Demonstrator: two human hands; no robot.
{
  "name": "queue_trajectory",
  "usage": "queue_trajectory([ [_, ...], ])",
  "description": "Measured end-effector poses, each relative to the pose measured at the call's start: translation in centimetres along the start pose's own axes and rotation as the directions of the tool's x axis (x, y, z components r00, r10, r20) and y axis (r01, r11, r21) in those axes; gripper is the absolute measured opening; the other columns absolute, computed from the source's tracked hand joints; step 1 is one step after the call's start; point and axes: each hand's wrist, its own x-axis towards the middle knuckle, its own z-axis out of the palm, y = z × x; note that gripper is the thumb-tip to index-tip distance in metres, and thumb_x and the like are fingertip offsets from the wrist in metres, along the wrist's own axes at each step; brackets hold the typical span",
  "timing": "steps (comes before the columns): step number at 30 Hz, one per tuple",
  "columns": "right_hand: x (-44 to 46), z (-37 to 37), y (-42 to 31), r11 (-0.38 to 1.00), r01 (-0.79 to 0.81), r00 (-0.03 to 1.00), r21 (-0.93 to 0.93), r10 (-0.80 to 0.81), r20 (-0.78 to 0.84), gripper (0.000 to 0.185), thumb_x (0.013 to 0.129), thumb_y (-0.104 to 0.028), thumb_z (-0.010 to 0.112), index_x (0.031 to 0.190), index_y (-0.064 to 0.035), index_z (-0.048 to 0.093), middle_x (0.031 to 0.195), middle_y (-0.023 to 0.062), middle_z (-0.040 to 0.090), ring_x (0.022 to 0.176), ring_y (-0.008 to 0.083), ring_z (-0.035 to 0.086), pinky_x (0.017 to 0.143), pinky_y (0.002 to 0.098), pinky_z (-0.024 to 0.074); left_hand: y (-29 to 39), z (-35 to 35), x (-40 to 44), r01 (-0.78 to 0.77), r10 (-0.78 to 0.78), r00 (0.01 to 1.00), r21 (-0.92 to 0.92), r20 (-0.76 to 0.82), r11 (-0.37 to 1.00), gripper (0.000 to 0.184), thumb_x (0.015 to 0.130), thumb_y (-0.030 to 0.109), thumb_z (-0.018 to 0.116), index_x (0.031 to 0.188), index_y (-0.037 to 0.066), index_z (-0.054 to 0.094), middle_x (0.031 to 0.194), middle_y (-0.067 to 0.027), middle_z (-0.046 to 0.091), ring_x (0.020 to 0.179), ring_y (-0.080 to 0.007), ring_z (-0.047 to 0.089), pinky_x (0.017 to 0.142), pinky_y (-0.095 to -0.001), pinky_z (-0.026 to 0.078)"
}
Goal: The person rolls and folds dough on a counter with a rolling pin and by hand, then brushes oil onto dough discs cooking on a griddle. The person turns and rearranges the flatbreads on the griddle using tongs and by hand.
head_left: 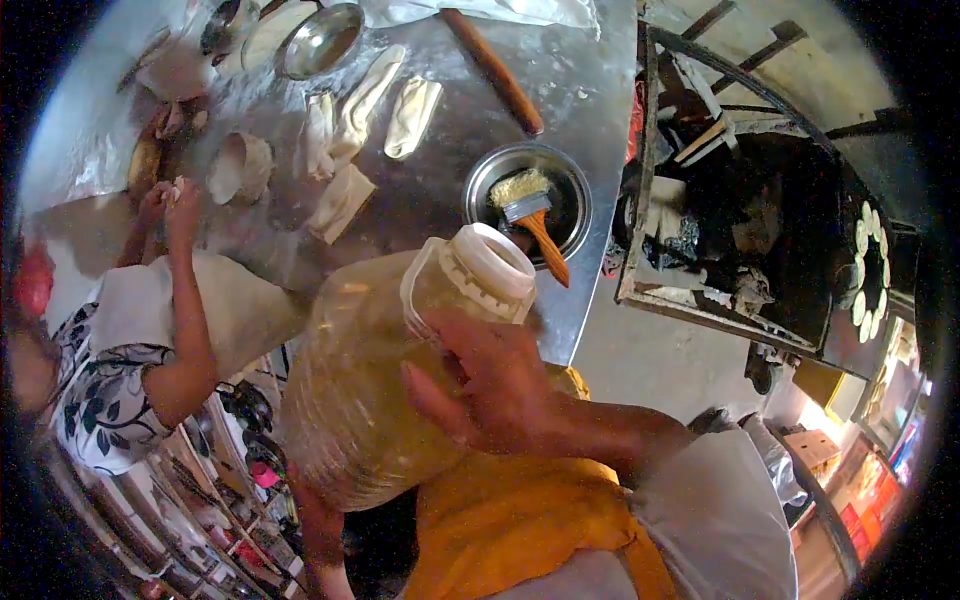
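Note:
A large clear plastic jug with yellowish liquid, likely oil, is held tilted, its white-rimmed mouth towards a metal bowl. My right hand grips the jug by its neck, thumb spread along its side. At the jug's lower end is my left hand, holding it from beneath, with the fingers hidden. In the bowl rests a flat brush with a wooden handle that sticks out over the rim. No stream of liquid is visible from the mouth.
Folded dough pieces and a rolling pin lie on the metal table. A co-worker works at the left near a bowl. On the right, pale dough rounds ring a dark griddle beside a metal frame.

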Motion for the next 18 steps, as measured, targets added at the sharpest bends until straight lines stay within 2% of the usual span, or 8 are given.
queue_trajectory([
  [3,0.0,0.1,0.1,0.998,-0.059,0.998,0.024,0.059,0.014,0.038,0.082,-0.015,0.077,0.113,-0.0014,0.060,0.063,0.0082,0.055,0.052,0.0195,0.053,0.048,0.0347,0.0423,0.0,0.1,-0.3,-0.006,0.006,1.000,0.011,-0.005,1.000,0.055,0.101,0.051,0.046,0.141,0.014,0.045,0.140,-0.0066,0.050,0.130,-0.0268,0.047,0.104,-0.0470,0.043],
  [6,-0.1,0.0,0.5,0.997,-0.048,0.999,0.067,0.050,-0.021,0.038,0.082,-0.015,0.077,0.113,-0.0018,0.060,0.062,0.0085,0.055,0.052,0.0199,0.053,0.048,0.0347,0.0423,0.0,0.3,-0.5,-0.007,0.007,1.000,0.014,-0.004,1.000,0.053,0.101,0.050,0.046,0.140,0.014,0.046,0.139,-0.0065,0.050,0.128,-0.0265,0.047,0.104,-0.0467,0.043],
  [8,0.2,-0.5,0.3,1.000,-0.023,1.000,0.000,0.023,0.016,0.038,0.082,-0.015,0.076,0.114,-0.0019,0.060,0.062,0.0090,0.055,0.052,0.0207,0.054,0.048,0.0348,0.0431,-0.1,0.4,-0.5,-0.008,0.008,1.000,0.018,-0.003,1.000,0.052,0.101,0.050,0.046,0.139,0.014,0.046,0.138,-0.0064,0.051,0.128,-0.0263,0.047,0.103,-0.0465,0.043],
  [15,0.5,-0.8,0.9,1.000,-0.011,1.000,-0.023,0.010,-0.029,0.037,0.082,-0.017,0.076,0.112,-0.0023,0.061,0.067,0.0108,0.057,0.055,0.0241,0.057,0.051,0.0371,0.0449,-0.5,0.8,-0.7,-0.010,0.010,1.000,0.029,-0.004,1.000,0.050,0.101,0.048,0.047,0.136,0.014,0.047,0.134,-0.0062,0.051,0.125,-0.0255,0.048,0.101,-0.0457,0.043],
  [18,0.8,-0.9,1.1,1.000,0.001,1.000,-0.025,-0.001,0.000,0.037,0.082,-0.018,0.076,0.112,-0.0029,0.061,0.069,0.0110,0.058,0.057,0.0248,0.058,0.052,0.0376,0.0455,-0.4,0.9,-0.9,-0.011,0.011,1.000,0.036,-0.008,0.999,0.048,0.101,0.048,0.047,0.135,0.014,0.048,0.133,-0.0061,0.051,0.123,-0.0252,0.048,0.100,-0.0454,0.043],
])
